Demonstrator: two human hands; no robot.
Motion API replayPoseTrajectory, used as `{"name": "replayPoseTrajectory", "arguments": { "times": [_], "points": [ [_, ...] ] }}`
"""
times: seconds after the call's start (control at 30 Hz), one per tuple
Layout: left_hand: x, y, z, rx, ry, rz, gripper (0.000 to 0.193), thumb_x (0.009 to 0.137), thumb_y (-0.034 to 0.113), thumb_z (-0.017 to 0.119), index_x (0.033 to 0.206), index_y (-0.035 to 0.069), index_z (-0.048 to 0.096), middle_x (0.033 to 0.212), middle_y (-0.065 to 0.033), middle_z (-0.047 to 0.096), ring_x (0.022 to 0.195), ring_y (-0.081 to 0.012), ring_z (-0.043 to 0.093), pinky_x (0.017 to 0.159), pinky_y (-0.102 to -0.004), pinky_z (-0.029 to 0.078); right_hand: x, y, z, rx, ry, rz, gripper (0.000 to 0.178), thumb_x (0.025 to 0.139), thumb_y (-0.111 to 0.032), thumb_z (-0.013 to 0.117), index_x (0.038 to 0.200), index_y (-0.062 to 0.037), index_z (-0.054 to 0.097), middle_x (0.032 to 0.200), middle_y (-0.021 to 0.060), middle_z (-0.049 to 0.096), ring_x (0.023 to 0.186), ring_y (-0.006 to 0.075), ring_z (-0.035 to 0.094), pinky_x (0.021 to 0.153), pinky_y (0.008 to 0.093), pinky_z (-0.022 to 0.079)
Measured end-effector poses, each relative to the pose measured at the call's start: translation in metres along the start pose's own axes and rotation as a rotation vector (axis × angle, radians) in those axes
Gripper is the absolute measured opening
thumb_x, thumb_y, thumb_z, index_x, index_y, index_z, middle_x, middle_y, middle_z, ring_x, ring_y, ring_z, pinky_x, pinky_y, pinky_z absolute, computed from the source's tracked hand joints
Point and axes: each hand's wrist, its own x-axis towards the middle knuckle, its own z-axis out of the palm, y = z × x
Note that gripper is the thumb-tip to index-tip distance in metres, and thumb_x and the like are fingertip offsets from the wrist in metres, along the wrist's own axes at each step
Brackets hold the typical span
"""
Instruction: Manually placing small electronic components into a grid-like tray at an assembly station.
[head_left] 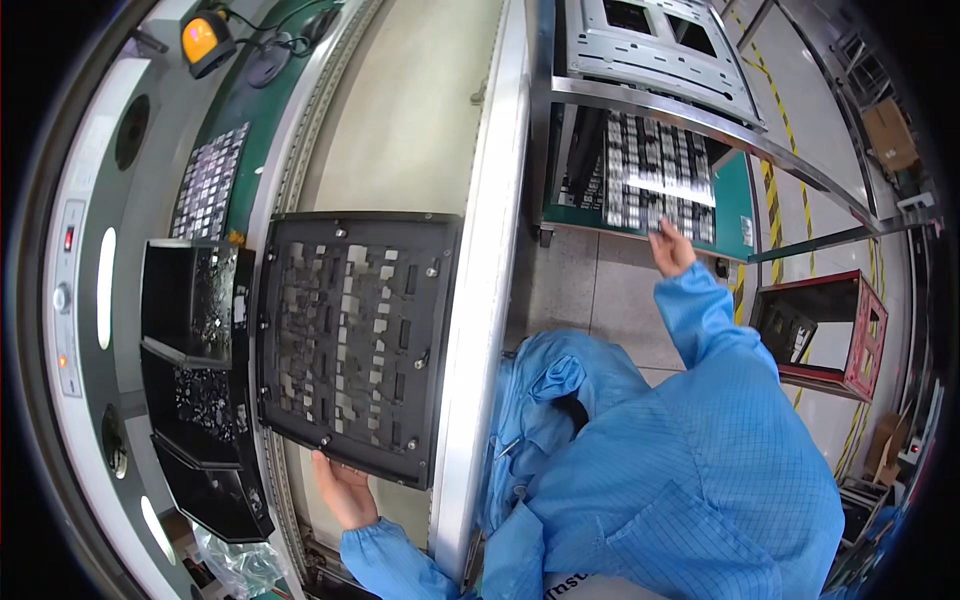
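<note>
A square black fixture (425,300) lies on the conveyor, its recesses holding rows of small pale and dark parts, with metal studs along its border. At its near edge is my left hand (346,494), closed on the rim, with some of the fingers hidden by the fixture. Off to the right, my right arm reaches out to a shiny tray (655,185) filled with rows of small black and white pieces. My right hand (674,250) pinches the tray's near edge. The tray is on the green shelf (733,215) of a metal rack.
Black bins (190,385) with loose small parts stand left of the conveyor (410,110). Beyond them lie another parts sheet (210,180) and a yellow-and-black scanner (205,42). A metal rail (490,250) runs between me and the conveyor. A red-edged box (825,330) is at right.
</note>
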Motion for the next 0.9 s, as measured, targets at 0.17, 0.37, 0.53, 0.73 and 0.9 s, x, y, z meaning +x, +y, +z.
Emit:
{"name": "replayPoseTrajectory", "arguments": {
  "times": [0.17,0.37,0.53,0.73,0.9],
  "points": [
    [-0.003,-0.008,0.000,-0.026,0.035,-0.037,0.033,0.096,0.035,0.046,0.114,0.009,0.055,0.110,-0.0041,0.062,0.100,-0.0192,0.060,0.086,-0.0389,0.049,-0.058,0.010,-0.085,0.058,-0.116,0.249,0.016,0.091,-0.003,0.053,0.105,-0.0032,0.060,0.104,0.0092,0.065,0.098,0.0211,0.061,0.087,0.0333,0.051],
    [-0.020,-0.007,-0.004,0.036,0.023,-0.009,0.031,0.096,0.029,0.046,0.117,0.007,0.049,0.109,-0.0061,0.060,0.091,-0.0221,0.061,0.066,-0.0351,0.054,-0.113,0.015,-0.011,-0.108,-0.432,0.417,0.046,0.078,-0.004,0.058,0.123,0.0005,0.051,0.116,0.0163,0.061,0.095,0.0301,0.062,0.084,0.0436,0.051],
    [-0.049,0.002,-0.016,0.015,0.036,-0.008,0.046,0.092,0.021,0.048,0.132,0.005,0.034,0.112,-0.0105,0.055,0.082,-0.0221,0.061,0.061,-0.0357,0.054,-0.143,0.027,0.177,-0.093,-0.973,0.656,0.066,0.072,0.005,0.061,0.134,0.0030,0.038,0.128,0.0197,0.052,0.116,0.0323,0.053,0.100,0.0482,0.041],
    [-0.070,0.009,-0.017,0.115,0.136,0.065,0.060,0.091,0.016,0.045,0.143,0.008,0.017,0.115,-0.0165,0.053,0.084,-0.0296,0.063,0.067,-0.0389,0.053,-0.118,0.086,0.330,-0.336,-0.910,0.637,0.053,0.077,0.003,0.060,0.128,0.0012,0.047,0.123,0.0130,0.058,0.114,0.0263,0.055,0.100,0.0433,0.040],
    [-0.081,0.007,-0.013,0.150,0.084,0.105,0.063,0.090,0.010,0.043,0.145,0.009,0.010,0.118,-0.0174,0.053,0.087,-0.0305,0.064,0.072,-0.0377,0.053,-0.076,0.126,0.432,-0.337,-0.900,0.817,0.022,0.087,0.002,0.051,0.107,0.0034,0.057,0.103,0.0113,0.065,0.095,0.0200,0.063,0.081,0.0266,0.054]
  ]
}}
